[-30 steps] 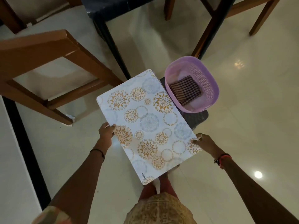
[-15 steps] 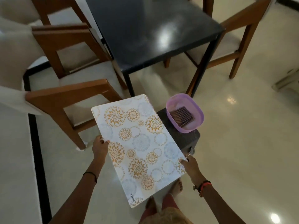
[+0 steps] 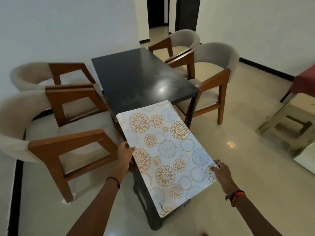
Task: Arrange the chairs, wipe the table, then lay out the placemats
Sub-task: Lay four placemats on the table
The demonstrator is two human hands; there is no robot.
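Observation:
I hold a white placemat (image 3: pixel 167 155) printed with orange and blue circles flat in front of me. My left hand (image 3: pixel 125 153) grips its left edge and my right hand (image 3: pixel 219 169) pinches its right edge. More mats may lie stacked beneath it; thin edges show at its far corner. The black table (image 3: pixel 136 77) stands just beyond the mat's far end, its top bare and glossy. Two wooden chairs with beige backs (image 3: pixel 51 133) stand along the table's left side and two more (image 3: pixel 213 68) along its right.
A dark stool (image 3: pixel 146 198) stands under the mat, by my feet. A beige plastic stool (image 3: pixel 288 125) and a red-covered seat (image 3: pixel 305 80) are at the right. A doorway (image 3: pixel 156 14) opens behind the table. Shiny tiled floor lies all around.
The view has risen from the floor to the whole table. Both hands have lifted the placemat up and forward toward the table's near end. The pink basket is now hidden from view.

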